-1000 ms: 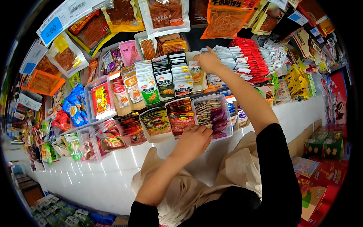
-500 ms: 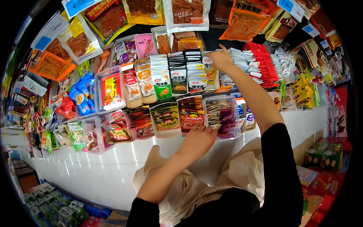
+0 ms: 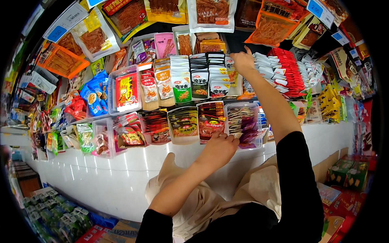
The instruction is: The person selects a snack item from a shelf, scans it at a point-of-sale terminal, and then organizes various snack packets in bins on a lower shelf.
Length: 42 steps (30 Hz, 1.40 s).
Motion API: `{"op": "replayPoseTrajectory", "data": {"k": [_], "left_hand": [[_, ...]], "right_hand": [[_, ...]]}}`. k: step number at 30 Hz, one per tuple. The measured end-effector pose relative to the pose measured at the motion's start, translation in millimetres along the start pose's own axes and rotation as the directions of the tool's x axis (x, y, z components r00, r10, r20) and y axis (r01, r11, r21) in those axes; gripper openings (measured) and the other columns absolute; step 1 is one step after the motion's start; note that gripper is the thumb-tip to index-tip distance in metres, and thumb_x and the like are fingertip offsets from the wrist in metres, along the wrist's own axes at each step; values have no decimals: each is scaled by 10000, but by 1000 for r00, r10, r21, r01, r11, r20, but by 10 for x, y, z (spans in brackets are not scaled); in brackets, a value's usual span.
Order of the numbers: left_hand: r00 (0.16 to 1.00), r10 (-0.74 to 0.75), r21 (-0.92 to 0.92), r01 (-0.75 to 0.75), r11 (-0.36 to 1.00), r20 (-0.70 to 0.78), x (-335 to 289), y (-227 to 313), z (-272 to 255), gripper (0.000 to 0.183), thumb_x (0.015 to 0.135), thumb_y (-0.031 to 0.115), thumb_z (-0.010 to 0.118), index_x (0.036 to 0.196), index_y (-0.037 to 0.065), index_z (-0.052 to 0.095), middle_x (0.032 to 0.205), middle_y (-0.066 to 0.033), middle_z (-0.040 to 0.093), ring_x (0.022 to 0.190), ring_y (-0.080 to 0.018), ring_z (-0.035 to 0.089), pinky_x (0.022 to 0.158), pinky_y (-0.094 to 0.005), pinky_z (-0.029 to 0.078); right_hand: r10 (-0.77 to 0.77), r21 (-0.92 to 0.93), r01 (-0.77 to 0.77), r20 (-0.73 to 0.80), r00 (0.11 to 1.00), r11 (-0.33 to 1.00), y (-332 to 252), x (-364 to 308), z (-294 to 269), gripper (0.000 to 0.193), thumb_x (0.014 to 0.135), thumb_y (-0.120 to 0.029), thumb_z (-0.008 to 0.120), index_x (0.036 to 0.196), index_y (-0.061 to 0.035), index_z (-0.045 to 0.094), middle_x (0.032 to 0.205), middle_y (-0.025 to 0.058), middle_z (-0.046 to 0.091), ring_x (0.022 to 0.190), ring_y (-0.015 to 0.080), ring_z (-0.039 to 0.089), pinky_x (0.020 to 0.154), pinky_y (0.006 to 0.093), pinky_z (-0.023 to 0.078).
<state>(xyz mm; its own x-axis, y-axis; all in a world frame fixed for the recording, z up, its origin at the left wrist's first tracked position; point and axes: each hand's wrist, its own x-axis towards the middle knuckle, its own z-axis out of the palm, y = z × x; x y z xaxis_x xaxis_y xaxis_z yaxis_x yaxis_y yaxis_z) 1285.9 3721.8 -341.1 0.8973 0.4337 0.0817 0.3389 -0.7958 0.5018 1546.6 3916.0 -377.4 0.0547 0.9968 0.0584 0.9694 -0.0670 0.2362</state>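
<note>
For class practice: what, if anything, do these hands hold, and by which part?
Cannot be told: the right hand is near the top of a yellow packet, the left hand at a clear bin.

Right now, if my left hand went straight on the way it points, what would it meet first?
Probably the clear tub of purple packets, just up and right of your left hand; exactly how near is unclear from this view.

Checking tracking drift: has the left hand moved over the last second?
No: the left hand stays by the near left corner of the clear tub; both shift right in the picture together.
</note>
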Motion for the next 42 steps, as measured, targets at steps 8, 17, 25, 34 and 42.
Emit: {"op": "replayPoseTrajectory", "data": {"k": [8,17,25,34,42], "left_hand": [[1000,13,82,-12,997,-7,-40,13,35,136,800,152,586,889,49,590,839,-103,617,847,-258,617,833,-400,440],[1000,10,136,-13,991,25,-70,-24,64,116,781,126,564,869,58,596,837,-91,622,849,-247,622,845,-390,432],[999,5,144,-10,989,35,-120,-69,24,132,760,86,546,874,55,603,851,-87,626,876,-236,620,874,-388,423],[997,-8,119,-1,993,82,-101,-89,-53,181,752,58,545,920,57,611,889,-96,627,899,-242,615,915,-408,409],[992,-19,107,5,994,123,-86,-140,-28,209,750,49,537,951,41,595,906,-104,622,922,-252,612,927,-416,402]], "right_hand": [[-94,201,104,-61,994,974,83,-68,18,456,740,-123,663,1185,-150,570,1091,103,631,1075,246,565,1089,447,238],[-70,166,65,22,997,984,-3,-46,-130,538,722,-231,730,1210,-121,531,1119,91,613,1106,247,539,1100,455,215],[21,61,-21,-7,1000,998,-169,-21,-98,525,678,-229,765,1143,-113,550,1070,57,623,1070,206,550,1122,430,161],[17,91,2,-211,977,996,-126,79,124,425,733,-191,708,1114,-133,528,1014,35,605,1037,202,560,1095,439,217],[17,320,119,-392,920,940,-11,-131,-37,373,817,-204,635,1167,-121,535,1146,86,556,1064,246,539,1059,492,261]]}}
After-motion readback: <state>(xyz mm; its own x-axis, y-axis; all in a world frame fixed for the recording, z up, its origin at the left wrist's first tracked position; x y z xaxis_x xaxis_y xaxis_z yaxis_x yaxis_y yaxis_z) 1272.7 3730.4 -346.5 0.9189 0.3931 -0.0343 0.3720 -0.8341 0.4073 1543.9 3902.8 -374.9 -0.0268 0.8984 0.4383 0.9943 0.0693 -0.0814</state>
